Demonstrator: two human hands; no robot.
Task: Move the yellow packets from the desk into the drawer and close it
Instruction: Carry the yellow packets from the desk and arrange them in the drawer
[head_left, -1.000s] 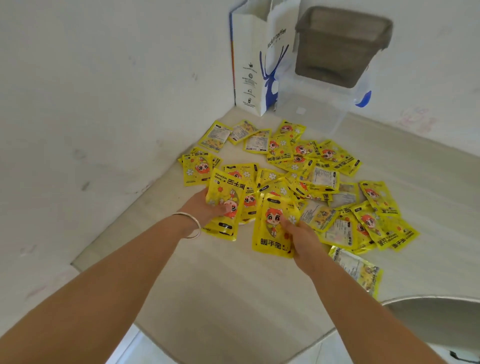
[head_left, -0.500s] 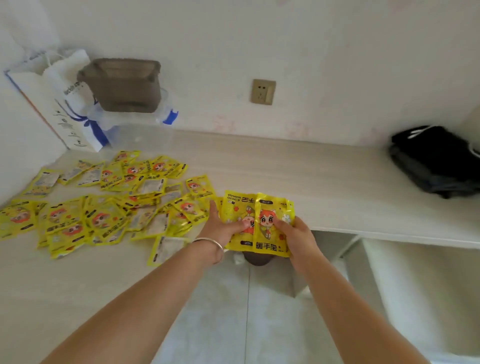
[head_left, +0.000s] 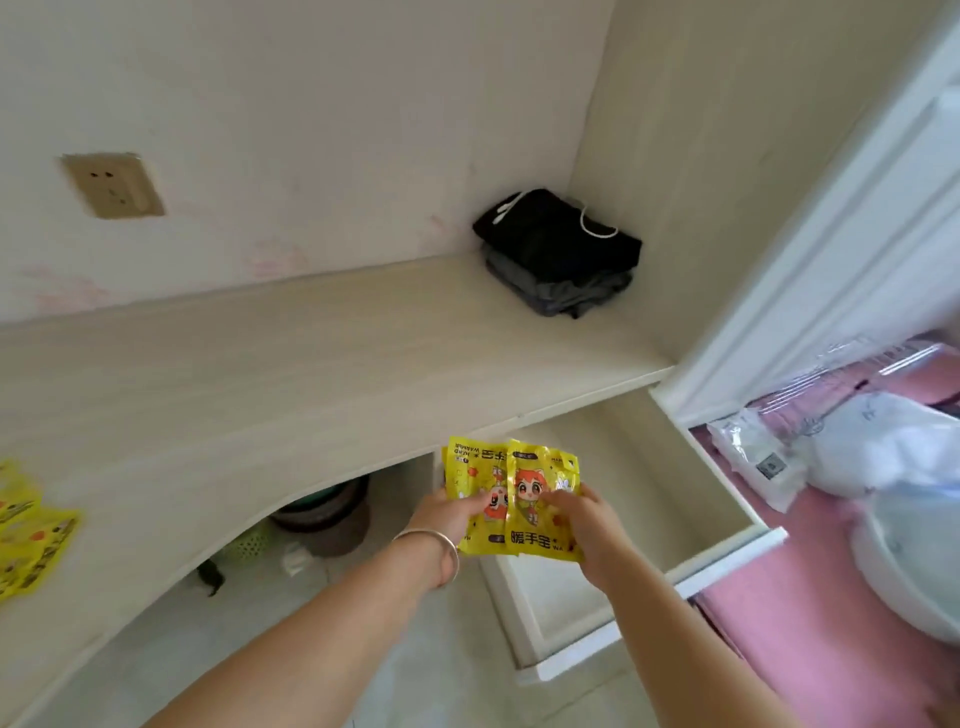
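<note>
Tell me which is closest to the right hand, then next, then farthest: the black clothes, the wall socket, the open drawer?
From the right hand:
1. Open drawer, just beneath and to its right.
2. Black clothes, at the desk's back right corner.
3. Wall socket, far left on the wall.

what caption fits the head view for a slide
Both hands, left hand and right hand, hold yellow packets above the open drawer.

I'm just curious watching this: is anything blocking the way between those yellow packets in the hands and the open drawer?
Nothing visible is. The left hand and right hand hold the glossy yellow packets over the pulled-out white drawer, and the part of its inside that shows looks bare.
</note>
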